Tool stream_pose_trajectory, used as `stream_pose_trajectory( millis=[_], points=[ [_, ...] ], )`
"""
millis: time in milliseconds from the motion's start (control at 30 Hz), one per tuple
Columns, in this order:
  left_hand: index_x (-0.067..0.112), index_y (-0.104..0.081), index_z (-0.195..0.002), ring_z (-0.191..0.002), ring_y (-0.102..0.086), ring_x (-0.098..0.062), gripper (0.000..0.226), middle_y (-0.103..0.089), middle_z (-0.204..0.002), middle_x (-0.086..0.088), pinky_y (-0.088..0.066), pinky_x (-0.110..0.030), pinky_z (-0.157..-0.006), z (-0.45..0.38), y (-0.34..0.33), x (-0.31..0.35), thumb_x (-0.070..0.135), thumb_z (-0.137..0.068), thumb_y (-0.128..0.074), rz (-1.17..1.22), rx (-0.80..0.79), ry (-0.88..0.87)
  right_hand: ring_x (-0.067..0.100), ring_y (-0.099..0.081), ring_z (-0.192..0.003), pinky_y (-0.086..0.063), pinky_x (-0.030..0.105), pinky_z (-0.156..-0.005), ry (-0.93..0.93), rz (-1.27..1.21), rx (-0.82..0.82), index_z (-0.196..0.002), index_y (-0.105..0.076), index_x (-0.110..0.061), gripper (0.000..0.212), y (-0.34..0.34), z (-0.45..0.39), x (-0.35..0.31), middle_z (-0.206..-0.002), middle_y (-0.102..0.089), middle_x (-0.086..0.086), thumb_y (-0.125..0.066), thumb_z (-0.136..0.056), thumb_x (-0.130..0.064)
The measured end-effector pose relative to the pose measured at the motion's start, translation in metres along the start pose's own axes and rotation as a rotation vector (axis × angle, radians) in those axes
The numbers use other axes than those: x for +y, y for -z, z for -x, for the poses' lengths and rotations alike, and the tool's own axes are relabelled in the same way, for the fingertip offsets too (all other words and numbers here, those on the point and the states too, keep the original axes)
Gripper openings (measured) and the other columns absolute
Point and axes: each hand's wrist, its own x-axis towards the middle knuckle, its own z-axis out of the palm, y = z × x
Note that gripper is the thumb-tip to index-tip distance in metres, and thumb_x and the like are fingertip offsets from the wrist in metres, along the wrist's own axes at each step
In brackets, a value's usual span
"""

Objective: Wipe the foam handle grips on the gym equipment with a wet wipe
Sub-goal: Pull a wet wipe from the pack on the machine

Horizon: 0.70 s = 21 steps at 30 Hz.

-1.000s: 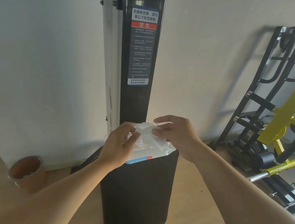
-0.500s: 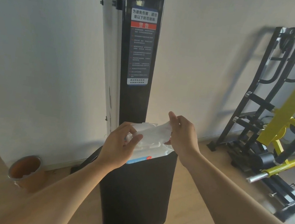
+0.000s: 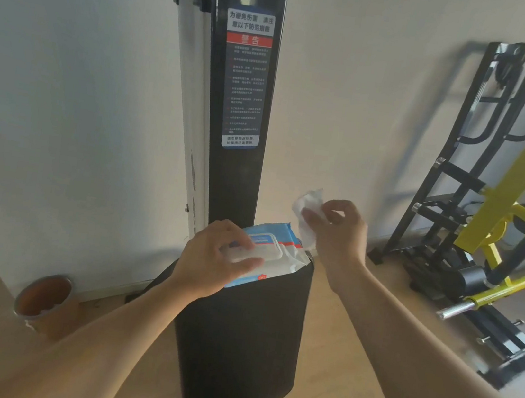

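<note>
A blue and white pack of wet wipes (image 3: 278,234) lies on top of a black padded seat back (image 3: 240,347) in front of a black upright column (image 3: 240,94). My left hand (image 3: 212,256) presses down on the pack's white plastic lid (image 3: 264,249). My right hand (image 3: 340,233) pinches a crumpled white wet wipe (image 3: 306,211), held just above and to the right of the pack. Black foam rollers (image 3: 472,282) show on the yellow and black machine at the right.
A yellow and black weight bench (image 3: 499,259) with a chrome bar end stands at the right, with a black rack (image 3: 483,155) leaning on the white wall behind it. A brown pot (image 3: 44,299) sits on the wooden floor at the lower left.
My right hand has pulled the wipe free of the pack and lifted it up to the right. My left hand has shifted onto the lid, pressing it down.
</note>
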Motion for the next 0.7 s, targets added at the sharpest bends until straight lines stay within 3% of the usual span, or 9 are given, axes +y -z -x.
stream_pose_trajectory(
  millis=[67,167,333,500,700],
  points=[
    [0.038,-0.070,-0.083,-0.097,-0.066,-0.008,0.040,-0.065,-0.099,0.020,-0.062,-0.026,-0.072,0.001,-0.002,0.003,0.075,-0.067,-0.068,-0.050,0.012,-0.022,0.019,-0.069,-0.083,-0.048,0.020,-0.051,0.039,0.076,-0.093,-0.100,-0.062,-0.021,0.020,-0.005,0.006,0.008,-0.103,-0.074,0.000,-0.075,-0.086,-0.021],
    [0.031,-0.078,-0.083,-0.095,-0.063,-0.005,0.032,-0.064,-0.095,0.021,-0.060,-0.031,-0.077,0.001,-0.003,0.004,0.060,-0.072,-0.071,-0.126,0.045,-0.066,0.018,-0.070,-0.084,-0.050,0.023,-0.053,0.062,0.090,-0.145,-0.104,-0.061,-0.024,0.018,-0.007,0.013,0.014,-0.104,-0.075,0.000,-0.069,-0.090,-0.015],
    [0.024,-0.078,-0.091,-0.100,-0.063,-0.009,0.044,-0.065,-0.102,0.020,-0.056,-0.027,-0.087,0.003,0.000,0.010,0.063,-0.075,-0.066,-0.046,0.112,-0.131,0.015,-0.072,-0.088,-0.059,0.024,-0.062,0.032,-0.031,-0.168,-0.111,-0.062,-0.025,0.026,0.001,0.018,0.013,-0.103,-0.075,-0.003,-0.071,-0.089,-0.015],
    [0.038,-0.065,-0.099,-0.104,-0.059,-0.003,0.038,-0.059,-0.108,0.028,-0.061,-0.025,-0.081,0.001,0.007,0.013,0.066,-0.074,-0.063,0.119,0.106,0.069,0.021,-0.072,-0.092,-0.060,0.028,-0.066,0.011,-0.156,-0.162,-0.113,-0.062,-0.026,0.030,0.011,0.023,0.011,-0.105,-0.074,-0.003,-0.074,-0.088,-0.014],
    [0.037,-0.066,-0.101,-0.107,-0.060,-0.010,0.044,-0.060,-0.110,0.025,-0.061,-0.037,-0.087,0.002,0.012,0.022,0.070,-0.073,-0.056,0.182,0.132,0.137,0.019,-0.071,-0.084,-0.054,0.025,-0.060,0.001,-0.300,-0.114,-0.114,-0.064,-0.025,0.032,0.026,0.031,0.004,-0.102,-0.076,0.000,-0.076,-0.086,-0.014]
  ],
)
